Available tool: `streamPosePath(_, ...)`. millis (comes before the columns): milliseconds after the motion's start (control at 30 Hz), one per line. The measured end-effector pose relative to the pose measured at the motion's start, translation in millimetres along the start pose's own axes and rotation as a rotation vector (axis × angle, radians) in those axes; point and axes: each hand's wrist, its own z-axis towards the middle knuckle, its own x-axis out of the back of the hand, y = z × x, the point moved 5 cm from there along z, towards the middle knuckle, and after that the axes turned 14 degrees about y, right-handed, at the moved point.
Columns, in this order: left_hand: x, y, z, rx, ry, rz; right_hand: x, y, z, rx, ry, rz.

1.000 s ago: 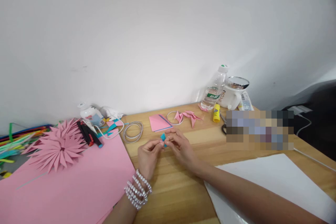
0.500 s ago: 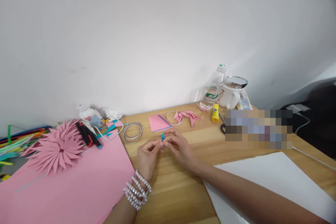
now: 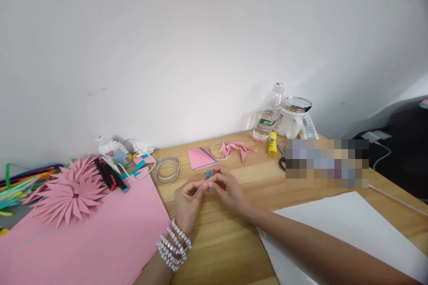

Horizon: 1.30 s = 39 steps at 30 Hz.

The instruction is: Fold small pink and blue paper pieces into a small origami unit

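My left hand point(image 3: 190, 200) and my right hand point(image 3: 227, 189) meet over the wooden table, thumbs and fingertips pinched together. Between them is a small blue piece of folded paper point(image 3: 208, 173), mostly covered by the fingers; its shape is hard to make out. Just beyond my hands lie pink paper squares point(image 3: 199, 158) with a blue edge showing. To their right sit folded pink paper pieces point(image 3: 243, 149), some pointed like stars, beside a thin ring of cable. Pearl bracelets point(image 3: 174, 246) circle my left wrist.
Large pink sheets point(image 3: 100, 240) cover the left side, bearing spiky pink paper flowers point(image 3: 72, 193) and markers point(image 3: 110, 176). A coiled cable point(image 3: 167, 170), glue stick point(image 3: 272, 143), water bottle point(image 3: 267, 116), white mug point(image 3: 290, 120) and scissors point(image 3: 282, 160) stand or lie behind. White paper point(image 3: 327, 222) lies at right.
The fingers have shifted slightly around the small blue paper, and a bit of blue now shows below the fingertips. The whole view has moved a little; other things stay put.
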Motion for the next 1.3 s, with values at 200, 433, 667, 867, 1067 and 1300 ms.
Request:
streamPosePath(200, 0.2, -0.9, 1.2, 0.032, -0.015, -0.03, 6.3, -5.7, 2.0, 0.03, 0.063, -0.013)
streamPosePath(433, -2.7, -5.5, 0.0, 0.143, -0.019, -0.138, 7.5, -1.2, -0.3, -0.049, 0.117, 0.108)
streamPosePath(667, -1.8, -1.1, -1.8, 0.19, 0.009, -0.215, 0.8, 2.9, -2.7, -0.145, 0.053, 0.213)
streamPosePath(867, -5.1, -7.0, 1.6, 0.262, -0.125, -0.249, 0.3, 6.7, -2.1, -0.168, 0.006, 0.185)
streamPosePath(1067, -3.8, -8.7, 3.1, 0.358, -0.129, -0.302, -1.7, 2.0, -1.8, -0.087, -0.139, 0.142)
streamPosePath(1300, -4.4, -12.3, 1.4, 0.375, -0.102, -0.309, -1.7, -6.9, -1.8, 0.003, -0.164, 0.068)
